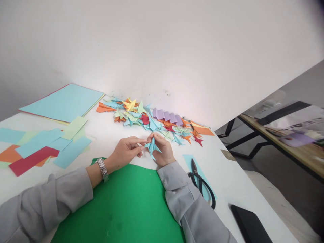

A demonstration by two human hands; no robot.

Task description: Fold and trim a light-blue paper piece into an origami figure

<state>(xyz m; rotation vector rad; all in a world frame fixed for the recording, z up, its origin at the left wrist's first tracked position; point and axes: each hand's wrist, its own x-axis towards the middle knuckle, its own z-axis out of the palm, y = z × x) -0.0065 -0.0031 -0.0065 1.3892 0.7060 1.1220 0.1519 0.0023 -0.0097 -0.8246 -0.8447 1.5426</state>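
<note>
A small light-blue folded paper plane (152, 147) is between my two hands, above the white table (177, 189). My right hand (163, 150) is closed around its right side, thumb and fingers pressing the paper. From the left, my left hand (129, 150) reaches in with its fingertips pinched at the plane's left tip; the exact contact is partly hidden. Beneath my forearms lies a large green sheet (121, 206). Just beyond my hands is a pile of folded paper pieces (154, 125) in blue, green, orange, yellow, red and purple.
Loose paper strips (42, 143) overlap at the left, in front of a stack of coloured sheets (65, 101). Black-handled scissors (198, 177) rest on a blue strip (187, 160) at the right. A black phone-like slab (249, 222) lies near the table's right edge. A white wall (162, 50) stands behind.
</note>
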